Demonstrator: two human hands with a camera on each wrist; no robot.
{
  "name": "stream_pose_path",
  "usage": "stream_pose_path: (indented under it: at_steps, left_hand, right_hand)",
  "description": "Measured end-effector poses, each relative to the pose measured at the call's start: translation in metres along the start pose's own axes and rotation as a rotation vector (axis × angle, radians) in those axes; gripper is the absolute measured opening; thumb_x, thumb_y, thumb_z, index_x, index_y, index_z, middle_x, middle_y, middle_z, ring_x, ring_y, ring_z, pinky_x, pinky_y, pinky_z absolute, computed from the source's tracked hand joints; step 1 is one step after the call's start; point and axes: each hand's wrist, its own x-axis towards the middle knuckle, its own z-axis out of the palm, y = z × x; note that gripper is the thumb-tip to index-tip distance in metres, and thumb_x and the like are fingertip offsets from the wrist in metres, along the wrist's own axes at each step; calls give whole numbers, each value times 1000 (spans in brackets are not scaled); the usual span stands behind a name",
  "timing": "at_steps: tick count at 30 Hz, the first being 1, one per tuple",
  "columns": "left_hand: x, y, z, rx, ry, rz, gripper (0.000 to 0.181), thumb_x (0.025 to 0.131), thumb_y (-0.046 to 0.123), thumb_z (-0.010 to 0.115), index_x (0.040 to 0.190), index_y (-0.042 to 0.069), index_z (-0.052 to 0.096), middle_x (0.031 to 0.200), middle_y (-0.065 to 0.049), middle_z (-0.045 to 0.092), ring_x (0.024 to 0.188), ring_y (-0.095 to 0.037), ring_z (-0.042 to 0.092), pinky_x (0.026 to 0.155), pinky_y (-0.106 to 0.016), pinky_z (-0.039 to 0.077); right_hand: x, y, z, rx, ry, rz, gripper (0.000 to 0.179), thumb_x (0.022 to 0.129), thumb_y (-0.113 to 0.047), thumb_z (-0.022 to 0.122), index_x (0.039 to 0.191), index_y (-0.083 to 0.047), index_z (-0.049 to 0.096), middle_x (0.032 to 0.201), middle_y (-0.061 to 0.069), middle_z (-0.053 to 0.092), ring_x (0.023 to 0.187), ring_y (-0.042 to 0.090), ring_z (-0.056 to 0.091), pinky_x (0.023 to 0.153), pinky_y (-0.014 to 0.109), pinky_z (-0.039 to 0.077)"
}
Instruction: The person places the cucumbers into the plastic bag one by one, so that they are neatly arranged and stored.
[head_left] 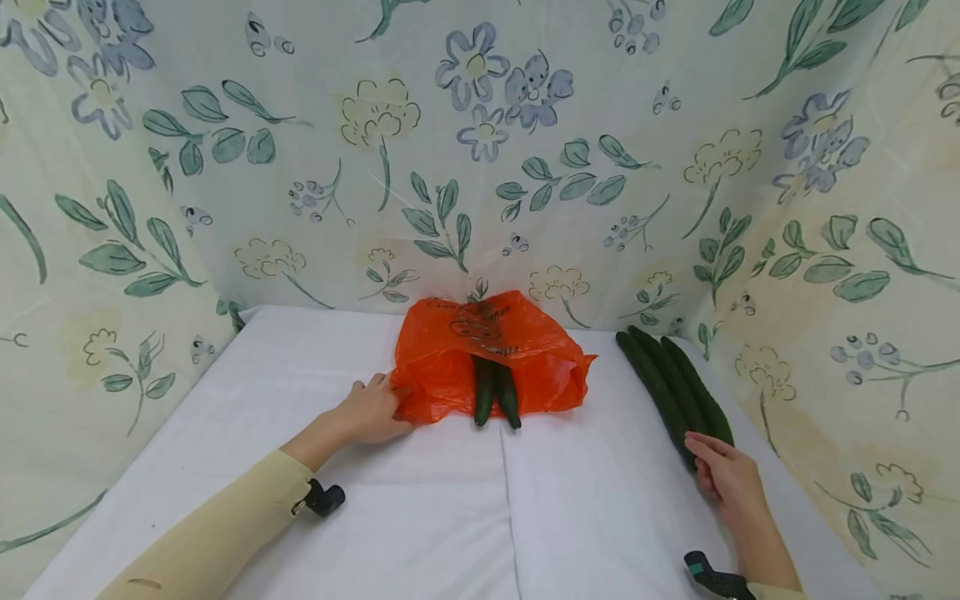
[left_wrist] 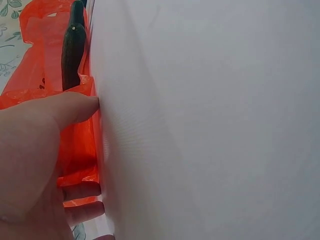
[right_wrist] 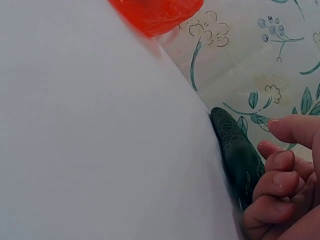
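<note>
In the head view an orange plastic bag point(head_left: 491, 321) lies at the back middle of the white table, its mouth facing me. Two dark green cucumbers point(head_left: 484, 396) poke out of that mouth; their far ends are hidden inside. My left hand point(head_left: 375, 412) holds the bag's left edge, its thumb over the plastic in the left wrist view. At the right lie three long cucumbers point(head_left: 667, 379) side by side. Over their near ends is my right hand point(head_left: 727, 475), fingers loosely bent beside a cucumber point(right_wrist: 240, 155) in the right wrist view, thumb apart from it.
White cloth point(head_left: 420, 517) covers the table, with a crease running down its middle. Flower-patterned fabric point(head_left: 465, 208) stands behind the table and along both sides. Black camera mounts point(head_left: 324, 498) sit at both wrists.
</note>
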Motion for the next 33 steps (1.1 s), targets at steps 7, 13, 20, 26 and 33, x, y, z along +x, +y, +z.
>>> stream_pose_path:
  at_steps: [7,13,20,26,33]
  left_hand:
    - [-1,-3,-1,-33,-12,9,59,87,48,69,136,15,61,133,-8,54,125,-28,44,95,-56,40]
    - [0,-4,0,-63,-33,4,65,87,49,70,142,17,57,141,-8,52,129,-29,43,101,-59,37]
    - [-2,-8,-1,-100,-63,3,68,88,47,71,146,17,54,147,-9,48,133,-30,41,106,-64,33]
    - [-6,-8,-4,-131,-66,28,69,88,46,72,147,16,52,151,-9,46,138,-30,40,108,-63,33]
    - [-6,-8,-3,-132,-59,35,70,88,45,73,149,20,51,150,-8,45,136,-30,41,107,-64,33]
  right_hand:
    - [-1,3,0,-9,9,-18,42,89,-50,72,116,-17,71,65,-7,52,55,9,49,50,27,42]
    - [-1,5,3,-48,36,-61,32,93,-43,71,114,-20,70,63,-8,53,52,9,48,48,27,43]
    - [0,9,6,-85,55,-80,52,96,-39,68,136,-9,55,58,-7,51,45,11,45,44,30,39]
    - [0,10,4,-74,71,-79,54,96,-38,67,138,-8,53,56,-7,51,44,10,44,42,30,38]
    - [-2,8,10,-133,130,-64,60,94,-36,68,144,-7,51,57,-5,55,45,11,46,43,30,39]
